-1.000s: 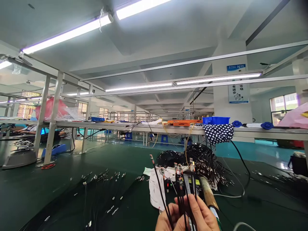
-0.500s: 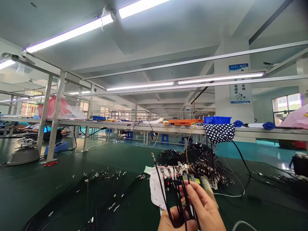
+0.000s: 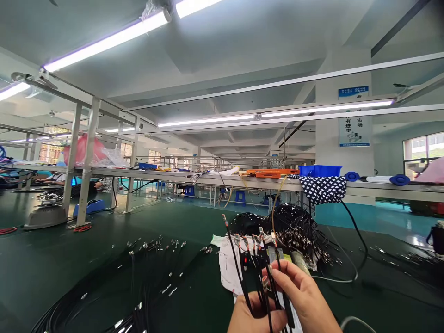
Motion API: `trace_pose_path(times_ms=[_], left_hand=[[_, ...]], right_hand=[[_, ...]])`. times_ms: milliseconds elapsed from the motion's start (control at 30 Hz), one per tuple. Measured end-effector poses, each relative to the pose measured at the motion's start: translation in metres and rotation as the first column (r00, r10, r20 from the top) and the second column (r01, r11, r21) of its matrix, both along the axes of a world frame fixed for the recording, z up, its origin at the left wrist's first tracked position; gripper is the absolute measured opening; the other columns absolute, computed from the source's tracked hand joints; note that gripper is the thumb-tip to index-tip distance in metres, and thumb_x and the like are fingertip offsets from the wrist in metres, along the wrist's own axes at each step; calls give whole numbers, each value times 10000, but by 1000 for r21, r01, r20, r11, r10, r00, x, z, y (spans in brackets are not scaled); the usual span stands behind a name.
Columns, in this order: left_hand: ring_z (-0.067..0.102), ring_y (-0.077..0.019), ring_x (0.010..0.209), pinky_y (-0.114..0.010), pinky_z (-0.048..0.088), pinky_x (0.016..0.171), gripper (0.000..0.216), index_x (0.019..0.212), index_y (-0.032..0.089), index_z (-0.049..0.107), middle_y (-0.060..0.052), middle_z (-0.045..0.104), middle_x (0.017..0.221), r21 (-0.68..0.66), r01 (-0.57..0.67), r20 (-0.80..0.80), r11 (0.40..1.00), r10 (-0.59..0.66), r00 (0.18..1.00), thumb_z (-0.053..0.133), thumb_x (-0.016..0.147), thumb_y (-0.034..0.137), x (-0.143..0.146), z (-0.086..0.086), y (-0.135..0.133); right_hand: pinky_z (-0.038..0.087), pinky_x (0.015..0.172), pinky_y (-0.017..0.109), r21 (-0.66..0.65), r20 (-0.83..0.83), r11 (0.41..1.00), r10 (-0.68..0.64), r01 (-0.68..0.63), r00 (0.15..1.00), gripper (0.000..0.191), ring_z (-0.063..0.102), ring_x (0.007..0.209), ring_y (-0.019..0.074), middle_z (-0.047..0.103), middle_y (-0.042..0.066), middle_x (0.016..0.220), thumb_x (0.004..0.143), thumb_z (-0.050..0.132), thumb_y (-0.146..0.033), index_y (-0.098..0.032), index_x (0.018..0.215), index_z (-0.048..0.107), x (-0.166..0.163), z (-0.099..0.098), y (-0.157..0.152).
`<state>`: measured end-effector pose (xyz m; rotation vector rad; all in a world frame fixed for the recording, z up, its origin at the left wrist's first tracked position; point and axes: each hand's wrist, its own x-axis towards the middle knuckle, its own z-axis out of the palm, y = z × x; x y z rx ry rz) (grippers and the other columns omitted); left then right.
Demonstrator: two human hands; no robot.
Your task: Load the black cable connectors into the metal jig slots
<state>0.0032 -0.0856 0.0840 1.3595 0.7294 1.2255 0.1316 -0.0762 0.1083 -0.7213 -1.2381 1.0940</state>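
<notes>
Low in the head view, my left hand is closed around several thin black cables, which fan upward and end in small metal connectors with orange-red parts. One cable leans out to the left, apart from the others. My right hand pinches one of the cables between thumb and fingertips, above the left hand; which cable exactly is hard to make out. Behind the cables lies a white cloth. A small dark device with a red light shows between the cables, mostly hidden.
Heaps of black cables lie behind the cloth, and more cables are spread on the dark green table to the left. A metal shelf crosses beyond, bearing a blue bin. A grey scale stands at far left.
The view has shifted slightly left, so the surroundings appear further right. My left hand keeps its hold on the cables, and my right fingers still pinch among them with a small shift.
</notes>
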Motion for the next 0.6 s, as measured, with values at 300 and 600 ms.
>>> trace_pose_path(times_ms=[300,600], left_hand=[[364,-100,553,-239,330,594,619,732,140,701,44,472,559,37,-70,32,997,69,997,837,544,713,-8,-9,4],[423,-110,596,-240,349,618,554,747,136,744,21,550,614,-13,-29,29,1000,29,999,913,490,596,-1,-1,-3]], right_hand=[[496,816,312,-33,26,999,16,-15,1000,571,647,845,221,753,62,879,756,746,-685,-193,1048,737,10,2,-17],[477,892,389,41,229,999,-2,-8,973,610,657,937,270,753,78,981,814,652,-696,-219,1189,708,16,8,-15]])
